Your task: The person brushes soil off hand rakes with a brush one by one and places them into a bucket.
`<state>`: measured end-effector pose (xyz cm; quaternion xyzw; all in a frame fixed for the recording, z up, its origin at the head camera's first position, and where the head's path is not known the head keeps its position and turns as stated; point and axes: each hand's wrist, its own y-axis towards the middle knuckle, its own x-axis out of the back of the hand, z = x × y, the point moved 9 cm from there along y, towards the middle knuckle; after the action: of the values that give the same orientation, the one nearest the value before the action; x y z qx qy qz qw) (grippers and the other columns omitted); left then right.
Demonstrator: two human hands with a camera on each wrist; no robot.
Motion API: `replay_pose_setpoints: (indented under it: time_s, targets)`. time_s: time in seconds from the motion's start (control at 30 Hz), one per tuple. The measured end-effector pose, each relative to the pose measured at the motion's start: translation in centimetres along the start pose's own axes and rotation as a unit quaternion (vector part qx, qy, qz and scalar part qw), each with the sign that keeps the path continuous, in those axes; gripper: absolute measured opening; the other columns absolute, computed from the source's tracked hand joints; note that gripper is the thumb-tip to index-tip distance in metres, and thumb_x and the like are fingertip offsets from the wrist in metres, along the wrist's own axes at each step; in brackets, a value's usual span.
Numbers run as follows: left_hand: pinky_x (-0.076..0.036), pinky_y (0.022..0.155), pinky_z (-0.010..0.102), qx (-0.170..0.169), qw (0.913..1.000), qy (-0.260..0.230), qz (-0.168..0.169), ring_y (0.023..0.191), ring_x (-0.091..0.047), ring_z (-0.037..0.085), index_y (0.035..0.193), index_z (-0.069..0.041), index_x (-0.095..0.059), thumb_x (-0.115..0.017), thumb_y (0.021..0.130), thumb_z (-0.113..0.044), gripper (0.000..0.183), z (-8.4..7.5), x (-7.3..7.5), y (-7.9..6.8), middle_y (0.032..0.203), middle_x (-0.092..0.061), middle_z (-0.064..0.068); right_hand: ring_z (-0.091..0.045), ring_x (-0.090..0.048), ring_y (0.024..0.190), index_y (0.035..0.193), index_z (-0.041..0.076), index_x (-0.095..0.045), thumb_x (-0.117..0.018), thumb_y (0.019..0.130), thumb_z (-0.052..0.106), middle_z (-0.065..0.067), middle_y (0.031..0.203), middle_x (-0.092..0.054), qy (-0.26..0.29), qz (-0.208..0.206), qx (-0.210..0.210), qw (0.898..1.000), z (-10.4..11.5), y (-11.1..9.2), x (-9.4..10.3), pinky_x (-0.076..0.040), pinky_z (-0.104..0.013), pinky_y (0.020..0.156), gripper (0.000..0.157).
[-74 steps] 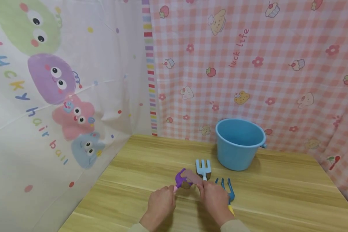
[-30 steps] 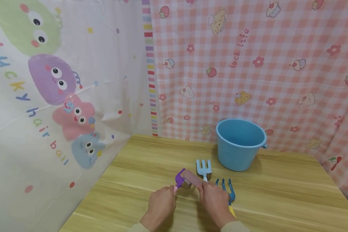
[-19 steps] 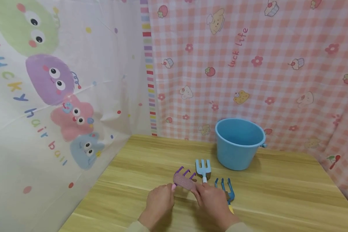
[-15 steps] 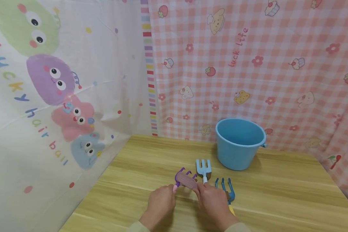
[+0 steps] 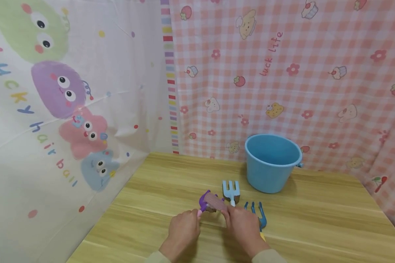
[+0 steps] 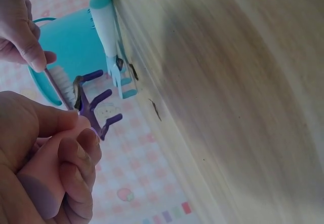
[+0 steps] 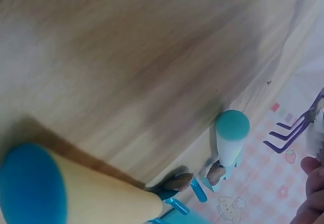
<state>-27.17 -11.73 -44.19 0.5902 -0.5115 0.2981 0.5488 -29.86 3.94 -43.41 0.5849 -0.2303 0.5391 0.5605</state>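
Note:
My left hand (image 5: 184,228) grips the pink handle (image 6: 50,168) of a small purple hand rake (image 6: 93,107). Brown dirt (image 6: 77,89) clings to the rake's head. My right hand (image 5: 245,226) holds a scrubbing brush with a pinkish back (image 5: 215,201), its white bristles (image 6: 63,82) against the dirty head. In the head view the brush hides part of the tines. Close beyond the right hand, a light blue hand fork (image 5: 231,190) lies on the table. A dark blue hand rake (image 5: 262,219) with a yellow handle (image 7: 101,193) lies by the right wrist, partly covered by that hand.
A light blue bucket (image 5: 270,175) stands upright at the back of the wooden table (image 5: 158,182). Brown dirt (image 7: 215,173) sits on the light blue fork, and dark crumbs (image 6: 155,110) lie on the tabletop. Printed cloths (image 5: 214,91) hang behind and at the left.
Over the last half second the brush has slid up and to the right across the purple rake's head, after covering its base. Both hands keep their holds; the other tools and bucket stay put.

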Motion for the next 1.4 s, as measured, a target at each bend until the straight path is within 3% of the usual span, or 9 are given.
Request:
replay_pose_setpoints:
  time_s: [0.13,0.23,0.37,0.47,0.53,0.9,1.13,1.27,1.4]
  targets:
    - [-0.040,0.045,0.031,-0.002,1.0000,0.008,0.002,0.049,-0.047,0.016,0.079,-0.009,-0.060,-0.063,0.095,-0.020,0.020,0.0,0.0,0.1,0.060,-0.047,-0.002,-0.017,-0.058,0.056,0.090,0.016,-0.074,-0.067,0.094,0.034,0.002,0.070,-0.063,0.036,0.033,-0.034,0.998,-0.7,0.3,-0.5,-0.043,-0.036,0.045,0.020]
    - [-0.041,0.045,0.032,0.002,0.9999,0.015,0.007,0.049,-0.047,0.016,0.079,-0.008,-0.060,-0.062,0.096,-0.020,0.020,0.1,0.0,0.3,0.060,-0.047,-0.001,-0.013,-0.050,0.053,0.077,0.017,-0.066,-0.066,0.095,0.031,0.005,0.063,-0.055,0.062,0.011,-0.035,0.997,-1.2,0.2,-0.1,-0.038,-0.033,0.044,0.024]
    - [-0.041,0.046,0.032,0.012,0.9997,0.007,0.018,0.049,-0.046,0.016,0.079,-0.008,-0.060,-0.059,0.098,-0.021,0.023,0.7,0.1,0.5,0.060,-0.047,-0.001,-0.012,-0.046,0.049,0.073,0.017,-0.061,-0.070,0.093,0.030,0.006,0.060,-0.052,0.036,-0.062,0.038,0.997,-0.5,-0.2,1.3,-0.034,-0.030,0.042,0.025]
    - [-0.043,0.047,0.033,0.017,0.9996,-0.002,0.023,0.051,-0.048,0.016,0.080,-0.008,-0.062,-0.059,0.098,-0.020,0.022,1.0,0.0,0.6,0.061,-0.049,-0.001,-0.012,-0.050,0.050,0.088,0.015,-0.071,-0.074,0.090,0.031,0.003,0.066,-0.057,-0.013,-0.092,0.108,0.990,0.6,-0.7,1.6,-0.036,-0.028,0.040,0.017]
    - [-0.044,0.048,0.033,0.021,0.9994,-0.006,0.028,0.051,-0.049,0.016,0.080,-0.008,-0.062,-0.060,0.097,-0.020,0.021,1.0,0.0,0.5,0.061,-0.050,-0.001,-0.013,-0.051,0.050,0.096,0.013,-0.073,-0.074,0.090,0.032,0.002,0.067,-0.057,-0.039,-0.093,0.129,0.986,1.0,-1.0,1.4,-0.036,-0.027,0.040,0.020]
    - [-0.042,0.045,0.034,0.004,0.9999,0.010,0.006,0.049,-0.050,0.018,0.075,-0.009,-0.060,-0.062,0.096,-0.020,0.023,0.3,-0.2,0.2,0.059,-0.049,0.000,-0.019,-0.053,0.049,0.087,0.013,-0.072,-0.071,0.091,0.033,0.000,0.065,-0.055,-0.031,-0.025,0.038,0.998,0.1,-0.5,0.4,-0.040,-0.035,0.040,0.020]
    - [-0.043,0.046,0.035,0.016,0.9998,0.002,0.015,0.050,-0.052,0.019,0.076,-0.009,-0.061,-0.060,0.097,-0.020,0.025,0.7,-0.1,0.3,0.059,-0.050,0.001,-0.020,-0.057,0.053,0.079,0.017,-0.068,-0.070,0.092,0.032,0.000,0.067,-0.060,0.024,-0.027,0.010,0.999,-0.3,-0.4,0.4,-0.039,-0.035,0.041,0.020]
    - [-0.045,0.048,0.036,0.030,0.9991,-0.010,0.028,0.051,-0.052,0.020,0.074,-0.009,-0.059,-0.058,0.099,-0.020,0.027,1.3,0.1,0.4,0.059,-0.049,0.001,-0.012,-0.050,0.050,0.082,0.016,-0.069,-0.072,0.091,0.031,0.003,0.066,-0.057,0.023,-0.066,0.074,0.995,0.4,-0.5,1.1,-0.036,-0.028,0.041,0.018]
    - [-0.048,0.051,0.038,0.040,0.9981,-0.026,0.039,0.053,-0.054,0.022,0.075,-0.009,-0.059,-0.056,0.100,-0.020,0.027,1.6,0.0,0.5,0.059,-0.050,0.001,-0.012,-0.052,0.049,0.092,0.014,-0.073,-0.078,0.085,0.032,0.002,0.067,-0.059,-0.031,-0.119,0.172,0.977,1.7,-1.2,1.4,-0.038,-0.027,0.039,0.020]
